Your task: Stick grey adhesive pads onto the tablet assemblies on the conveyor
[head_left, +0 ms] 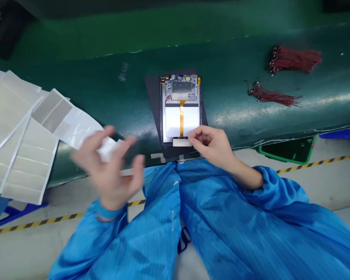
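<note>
An opened tablet (171, 116) lies upright in my view, its circuit board (182, 88) at the top and an orange flat cable (182, 116) running down over a silver battery (173, 121). Across its bottom edge sits a pale adhesive strip (181, 142). My right hand (211, 147) pinches the right end of that strip between thumb and forefinger. Blurred by motion, my left hand (109, 169) has its fingers spread, holding nothing that I can see. Just behind it is a partly used sticker sheet (76, 126); whether they touch is unclear.
A dark sheet (154, 99) lies beneath the tablet on the green bench mat (230, 89). More sticker sheets (26, 159) fan out at left, overhanging the front edge. Two bundles of red wires (299, 60) lie at right. A green-rimmed bin (288, 160) stands below the bench.
</note>
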Motion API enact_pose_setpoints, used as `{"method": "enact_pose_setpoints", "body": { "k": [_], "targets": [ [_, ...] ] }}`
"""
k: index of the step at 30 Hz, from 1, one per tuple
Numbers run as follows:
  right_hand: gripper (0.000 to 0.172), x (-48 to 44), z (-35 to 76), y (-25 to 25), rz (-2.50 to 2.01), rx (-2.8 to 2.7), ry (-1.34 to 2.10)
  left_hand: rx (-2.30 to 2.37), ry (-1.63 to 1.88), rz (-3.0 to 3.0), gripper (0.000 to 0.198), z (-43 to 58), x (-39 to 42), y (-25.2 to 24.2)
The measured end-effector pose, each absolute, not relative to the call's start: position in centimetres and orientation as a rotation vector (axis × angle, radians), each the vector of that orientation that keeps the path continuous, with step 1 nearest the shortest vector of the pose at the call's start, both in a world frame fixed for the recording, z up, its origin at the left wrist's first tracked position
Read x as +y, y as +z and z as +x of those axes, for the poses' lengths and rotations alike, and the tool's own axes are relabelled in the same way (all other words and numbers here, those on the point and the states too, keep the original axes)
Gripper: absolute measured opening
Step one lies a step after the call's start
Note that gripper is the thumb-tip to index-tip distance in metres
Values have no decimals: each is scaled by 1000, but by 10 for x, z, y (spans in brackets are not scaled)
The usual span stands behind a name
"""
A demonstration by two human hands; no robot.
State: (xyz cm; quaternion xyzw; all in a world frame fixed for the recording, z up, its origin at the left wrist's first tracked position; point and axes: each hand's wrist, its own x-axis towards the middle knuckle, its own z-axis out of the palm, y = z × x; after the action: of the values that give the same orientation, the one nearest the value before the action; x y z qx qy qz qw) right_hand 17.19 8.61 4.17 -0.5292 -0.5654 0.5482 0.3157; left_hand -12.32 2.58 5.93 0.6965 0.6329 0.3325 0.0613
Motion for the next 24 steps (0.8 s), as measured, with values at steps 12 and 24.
{"method": "enact_pose_setpoints", "body": {
  "k": [12, 24],
  "targets": [
    [9, 84, 169, 44, -1410, -1709, 1393, 1647, 989, 2333, 37, -69, 22, 0],
    [10, 79, 190, 42, -1440, -1599, 1522, 1633, 1090, 2111, 50, -60, 30, -11]
  ]
}}
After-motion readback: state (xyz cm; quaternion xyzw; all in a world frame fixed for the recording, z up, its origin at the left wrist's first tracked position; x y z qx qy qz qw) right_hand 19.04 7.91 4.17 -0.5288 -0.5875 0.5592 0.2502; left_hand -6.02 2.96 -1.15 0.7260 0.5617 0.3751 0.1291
